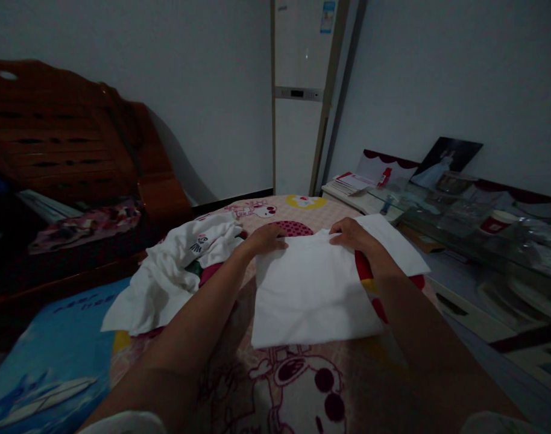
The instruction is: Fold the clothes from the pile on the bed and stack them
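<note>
A white garment (316, 289) lies partly folded flat on a pink cartoon-print bedsheet (280, 386). My left hand (265, 239) rests on its far left corner, fingers closed down on the cloth edge. My right hand (351, 235) pinches the far edge a little to the right, where a sleeve or flap (395, 244) sticks out toward the right. Both forearms reach forward over the bed.
A crumpled white shirt pile (176, 271) lies left of the folded garment. A blue blanket (49, 349) covers the near left. A dark wooden bench (76, 150) stands at left, a tall air conditioner (302, 90) at the back, a glass-topped cabinet (460, 229) at right.
</note>
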Demonstrator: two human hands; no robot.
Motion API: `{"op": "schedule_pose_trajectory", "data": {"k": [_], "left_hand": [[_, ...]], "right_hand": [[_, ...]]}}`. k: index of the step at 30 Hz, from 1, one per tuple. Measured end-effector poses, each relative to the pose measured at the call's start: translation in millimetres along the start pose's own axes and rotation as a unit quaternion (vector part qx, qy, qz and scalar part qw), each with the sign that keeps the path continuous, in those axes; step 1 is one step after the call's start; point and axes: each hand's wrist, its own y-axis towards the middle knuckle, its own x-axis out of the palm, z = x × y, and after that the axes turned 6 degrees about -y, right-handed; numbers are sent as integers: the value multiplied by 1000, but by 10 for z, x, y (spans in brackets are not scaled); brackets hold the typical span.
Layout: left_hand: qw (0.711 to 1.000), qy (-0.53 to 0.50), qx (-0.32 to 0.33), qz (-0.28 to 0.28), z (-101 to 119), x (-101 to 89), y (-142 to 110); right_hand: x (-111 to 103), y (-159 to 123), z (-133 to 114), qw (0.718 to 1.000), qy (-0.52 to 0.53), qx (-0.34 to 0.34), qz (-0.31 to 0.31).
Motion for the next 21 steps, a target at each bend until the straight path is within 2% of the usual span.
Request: {"op": "schedule_pose_trajectory", "data": {"k": [6,12,14,19,21], "left_hand": [[997,58,-24,-35,-59,206,173],[994,95,-48,-10,-41,49,286],[993,102,-65,-2,-38,38,338],[988,112,-102,33,12,276,349],[986,112,-92,83,33,414,279]], "right_hand": [[239,170,21,995,-76,49,-27],[200,374,8,989,-137,54,3],[247,430,-10,987,-154,52,10],[586,364,-88,978,-198,53,40],[716,263,-122,975,-205,55,71]]}}
